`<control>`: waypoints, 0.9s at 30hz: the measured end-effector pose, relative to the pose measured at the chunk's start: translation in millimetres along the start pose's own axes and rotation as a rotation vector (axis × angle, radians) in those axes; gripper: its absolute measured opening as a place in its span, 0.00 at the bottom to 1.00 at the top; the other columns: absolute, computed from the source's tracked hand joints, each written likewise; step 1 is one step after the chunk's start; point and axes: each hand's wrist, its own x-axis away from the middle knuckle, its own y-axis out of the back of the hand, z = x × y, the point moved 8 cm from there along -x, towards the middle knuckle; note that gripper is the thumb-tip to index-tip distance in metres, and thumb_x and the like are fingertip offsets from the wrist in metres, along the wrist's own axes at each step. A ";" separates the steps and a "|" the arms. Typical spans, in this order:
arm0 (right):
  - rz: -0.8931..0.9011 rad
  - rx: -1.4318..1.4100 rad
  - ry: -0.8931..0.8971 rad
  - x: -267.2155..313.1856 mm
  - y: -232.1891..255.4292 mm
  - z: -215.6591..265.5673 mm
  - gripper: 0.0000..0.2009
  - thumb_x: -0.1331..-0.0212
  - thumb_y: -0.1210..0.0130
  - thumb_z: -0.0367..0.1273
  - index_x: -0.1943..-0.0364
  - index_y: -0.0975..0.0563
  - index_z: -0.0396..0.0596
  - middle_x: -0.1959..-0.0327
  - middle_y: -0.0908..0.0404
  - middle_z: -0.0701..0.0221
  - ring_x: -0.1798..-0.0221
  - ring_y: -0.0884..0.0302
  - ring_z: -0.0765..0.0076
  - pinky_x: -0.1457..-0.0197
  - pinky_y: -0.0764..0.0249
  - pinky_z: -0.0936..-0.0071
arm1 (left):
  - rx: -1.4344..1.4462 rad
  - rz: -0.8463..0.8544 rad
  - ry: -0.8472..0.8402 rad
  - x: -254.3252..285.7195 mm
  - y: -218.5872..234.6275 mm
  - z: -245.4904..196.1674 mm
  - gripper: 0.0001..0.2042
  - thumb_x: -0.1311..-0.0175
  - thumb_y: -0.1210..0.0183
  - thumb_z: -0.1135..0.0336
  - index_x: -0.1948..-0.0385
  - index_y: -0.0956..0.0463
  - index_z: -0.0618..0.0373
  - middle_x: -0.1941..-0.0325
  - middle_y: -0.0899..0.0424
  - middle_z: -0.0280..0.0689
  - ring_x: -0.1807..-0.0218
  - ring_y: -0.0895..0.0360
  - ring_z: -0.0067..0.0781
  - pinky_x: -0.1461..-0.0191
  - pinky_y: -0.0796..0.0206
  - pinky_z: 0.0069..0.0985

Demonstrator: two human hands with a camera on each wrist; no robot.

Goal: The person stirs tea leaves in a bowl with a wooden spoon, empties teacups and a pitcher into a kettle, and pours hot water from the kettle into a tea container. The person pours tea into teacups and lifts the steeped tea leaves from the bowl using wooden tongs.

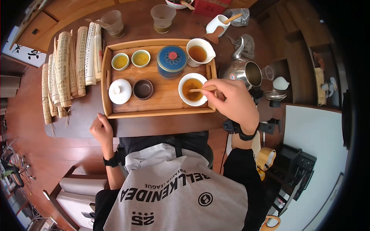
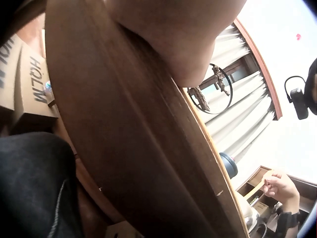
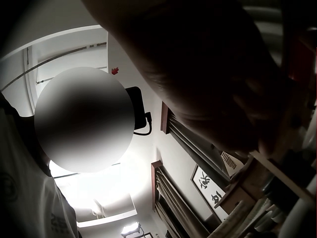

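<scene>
The right hand (image 1: 233, 102) pinches a thin wooden stick (image 1: 202, 89) between thumb and fingers, its far end in the amber liquid of a white bowl (image 1: 181, 88) at the tray's right front. In the right wrist view the hand (image 3: 198, 74) is dark, the stick (image 3: 282, 176) running out from the fingertips. The left hand (image 1: 102, 130) rests at the table's front edge with fingers curled, holding nothing visible; the left wrist view shows only part of this hand (image 2: 178, 34). Behind the bowl stands a white pouring cup (image 1: 210, 54) of darker tea.
On the wooden tray (image 1: 162, 113) are a blue tin (image 1: 172, 71), two small tea cups (image 1: 120, 61), a white lid (image 1: 120, 91) and a dark dish (image 1: 143, 89). Bamboo-like scrolls (image 1: 63, 69) lie left. Glasses (image 1: 163, 17) stand behind; a metal kettle (image 1: 241, 73) stands right.
</scene>
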 end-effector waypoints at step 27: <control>-0.239 -0.153 -0.090 21.0 0.7 -14.3 0.06 0.38 0.38 0.26 0.59 0.18 0.42 0.76 0.19 0.70 0.81 0.29 0.81 0.76 0.34 0.81 | 0.013 0.010 -0.007 -0.6 1.9 -0.1 0.20 0.29 0.48 0.75 0.87 0.32 0.67 0.87 0.34 0.44 0.87 0.40 0.40 0.79 0.50 0.36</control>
